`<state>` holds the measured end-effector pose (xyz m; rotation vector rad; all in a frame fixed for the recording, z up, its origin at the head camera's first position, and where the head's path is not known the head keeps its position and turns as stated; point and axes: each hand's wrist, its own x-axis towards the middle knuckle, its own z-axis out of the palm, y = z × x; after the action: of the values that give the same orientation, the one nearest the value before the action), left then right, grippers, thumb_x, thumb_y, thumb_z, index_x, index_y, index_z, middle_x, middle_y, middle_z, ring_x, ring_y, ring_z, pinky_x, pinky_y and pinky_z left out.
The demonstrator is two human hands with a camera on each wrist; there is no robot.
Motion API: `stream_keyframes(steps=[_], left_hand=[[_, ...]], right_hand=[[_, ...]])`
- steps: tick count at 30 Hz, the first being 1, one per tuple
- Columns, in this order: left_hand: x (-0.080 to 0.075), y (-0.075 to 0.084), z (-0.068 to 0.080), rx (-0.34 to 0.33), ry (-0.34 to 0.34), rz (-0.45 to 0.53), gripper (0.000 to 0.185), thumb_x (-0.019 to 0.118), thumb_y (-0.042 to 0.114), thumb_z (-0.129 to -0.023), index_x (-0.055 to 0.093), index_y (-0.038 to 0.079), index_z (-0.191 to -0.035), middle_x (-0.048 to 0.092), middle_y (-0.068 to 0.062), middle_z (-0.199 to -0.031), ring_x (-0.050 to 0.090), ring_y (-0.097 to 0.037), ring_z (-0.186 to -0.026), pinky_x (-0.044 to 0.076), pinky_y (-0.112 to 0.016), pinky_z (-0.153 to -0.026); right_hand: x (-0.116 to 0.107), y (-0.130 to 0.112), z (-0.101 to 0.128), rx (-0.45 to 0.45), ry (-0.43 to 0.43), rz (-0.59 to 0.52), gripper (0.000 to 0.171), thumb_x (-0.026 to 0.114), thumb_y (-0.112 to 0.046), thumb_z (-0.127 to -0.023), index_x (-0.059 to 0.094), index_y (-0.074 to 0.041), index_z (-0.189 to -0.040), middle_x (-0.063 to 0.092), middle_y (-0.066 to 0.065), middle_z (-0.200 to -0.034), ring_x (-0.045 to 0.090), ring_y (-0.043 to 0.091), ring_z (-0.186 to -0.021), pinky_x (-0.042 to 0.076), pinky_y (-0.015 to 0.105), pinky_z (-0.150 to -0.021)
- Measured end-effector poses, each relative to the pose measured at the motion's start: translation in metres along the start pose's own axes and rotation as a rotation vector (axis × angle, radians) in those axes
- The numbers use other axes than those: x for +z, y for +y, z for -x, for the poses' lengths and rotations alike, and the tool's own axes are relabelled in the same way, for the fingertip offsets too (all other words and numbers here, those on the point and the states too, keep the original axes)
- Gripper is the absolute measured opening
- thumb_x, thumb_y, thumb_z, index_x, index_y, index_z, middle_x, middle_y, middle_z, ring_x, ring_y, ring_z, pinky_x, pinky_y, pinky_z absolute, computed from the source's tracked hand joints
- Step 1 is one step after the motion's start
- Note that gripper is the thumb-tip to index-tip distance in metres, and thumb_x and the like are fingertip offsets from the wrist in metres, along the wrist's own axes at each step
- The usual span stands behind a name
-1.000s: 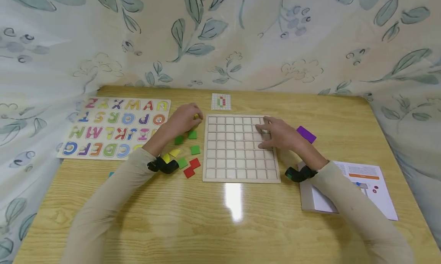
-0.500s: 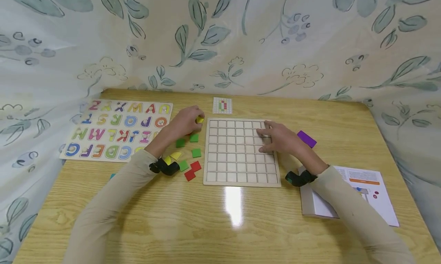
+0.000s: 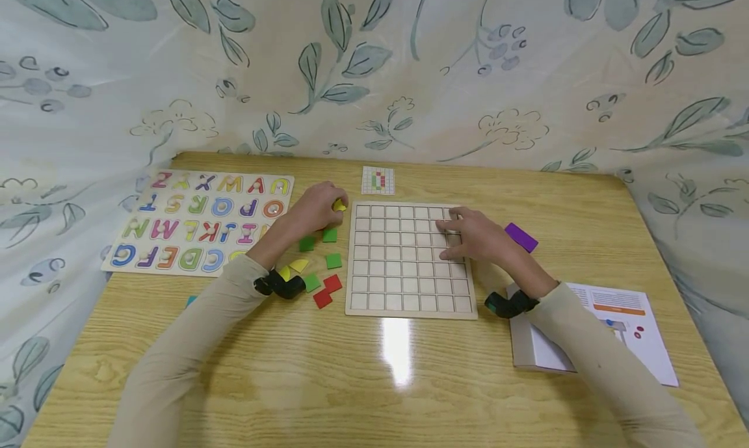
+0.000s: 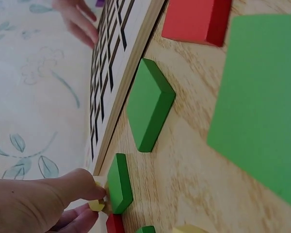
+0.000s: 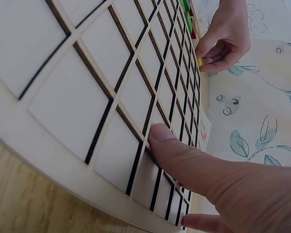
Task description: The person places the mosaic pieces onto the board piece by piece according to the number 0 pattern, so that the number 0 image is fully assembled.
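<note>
Yellow piece (image 3: 339, 205) sits pinched in left hand (image 3: 316, 206) fingertips, centre-left of the head frame, just beside the upper-left corner of the grid board (image 3: 404, 298); left wrist view shows the same yellow piece (image 4: 97, 204) at bottom left, nipped between thumb and fingers, touching or nearly touching a green tile (image 4: 119, 184); right wrist view shows it as a small yellow bit (image 5: 200, 62) in curled fingers at upper right; right hand (image 3: 475, 233) lies flat on the board's right side, fingers relaxed and spread, holding nothing; thumb (image 5: 184, 155) presses on a board cell near the near edge; board is in the frame centre, all cells bare; loose tiles lie left of the board: green ones (image 3: 333, 260) near the left hand, red pair (image 3: 328, 289) lower down, yellow curved piece (image 3: 298, 264) by the left wrist; purple block (image 3: 521, 237) just right of the right hand, apart from the board; small pattern card (image 3: 378, 180) above the board, near the table's far edge; alphabet puzzle (image 3: 199, 219) at left of frame; booklet (image 3: 608, 331) at lower right under the right forearm; table (image 3: 374, 383) is light wood; leaf-print cloth (image 3: 374, 64) fills the top of the frame
</note>
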<state>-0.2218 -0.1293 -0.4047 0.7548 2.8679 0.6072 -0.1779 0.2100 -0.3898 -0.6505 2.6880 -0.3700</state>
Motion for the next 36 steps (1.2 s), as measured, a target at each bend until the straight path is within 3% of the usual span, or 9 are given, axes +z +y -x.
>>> stream_keyframes(steps=[6, 12, 21, 27, 32, 36], left_hand=[[0.001, 0.004, 0.0, 0.006, 0.038, -0.005, 0.026, 0.061, 0.007, -0.081, 0.071, 0.004, -0.105, 0.068, -0.013, -0.105, 0.056, -0.025, -0.091, 0.049, -0.041, -0.083], [0.001, 0.027, 0.003, 0.041, 0.068, 0.007, 0.024, 0.063, 0.009, -0.086, 0.071, 0.005, -0.109, 0.068, -0.011, -0.112, 0.055, -0.021, -0.085, 0.049, -0.035, -0.076], [0.009, 0.063, 0.001, 0.066, 0.002, 0.062, 0.023, 0.062, 0.009, -0.089, 0.07, 0.005, -0.11, 0.064, -0.01, -0.111, 0.056, -0.022, -0.094, 0.051, -0.033, -0.084], [0.017, 0.068, -0.006, 0.063, -0.01, 0.049, 0.02, 0.063, 0.01, -0.089, 0.071, 0.007, -0.107, 0.065, -0.007, -0.109, 0.056, -0.02, -0.09, 0.051, -0.03, -0.081], [0.024, 0.072, -0.013, 0.104, -0.023, 0.05, 0.021, 0.065, 0.013, -0.09, 0.071, 0.006, -0.109, 0.066, -0.007, -0.111, 0.058, -0.019, -0.094, 0.052, -0.029, -0.084], [0.029, 0.075, -0.016, 0.115, -0.049, 0.059, 0.025, 0.064, 0.012, -0.09, 0.07, 0.006, -0.113, 0.066, -0.006, -0.113, 0.057, -0.017, -0.09, 0.05, -0.026, -0.078]], right_hand=[[-0.001, 0.0, 0.001, -0.006, 0.003, 0.01, 0.072, 0.078, -0.034, -0.081, 0.049, -0.008, -0.141, 0.034, 0.03, -0.15, 0.036, 0.053, -0.134, 0.04, 0.062, -0.103], [-0.001, -0.001, 0.002, -0.013, 0.006, 0.006, 0.071, 0.078, -0.032, -0.08, 0.05, -0.007, -0.14, 0.035, 0.031, -0.149, 0.038, 0.053, -0.132, 0.04, 0.062, -0.103], [-0.002, -0.001, 0.002, 0.003, -0.004, -0.004, 0.071, 0.078, -0.033, -0.081, 0.05, -0.009, -0.141, 0.033, 0.03, -0.15, 0.036, 0.053, -0.134, 0.04, 0.062, -0.103], [-0.001, -0.001, 0.001, 0.005, -0.006, 0.0, 0.071, 0.077, -0.034, -0.081, 0.049, -0.009, -0.142, 0.033, 0.03, -0.151, 0.035, 0.053, -0.134, 0.04, 0.063, -0.103], [-0.001, 0.0, 0.002, -0.003, 0.0, 0.001, 0.071, 0.077, -0.034, -0.081, 0.05, -0.009, -0.141, 0.033, 0.03, -0.151, 0.035, 0.054, -0.134, 0.04, 0.063, -0.102], [0.0, 0.0, 0.002, 0.005, -0.002, -0.003, 0.071, 0.077, -0.035, -0.082, 0.049, -0.01, -0.142, 0.032, 0.029, -0.151, 0.034, 0.053, -0.135, 0.039, 0.063, -0.103]])
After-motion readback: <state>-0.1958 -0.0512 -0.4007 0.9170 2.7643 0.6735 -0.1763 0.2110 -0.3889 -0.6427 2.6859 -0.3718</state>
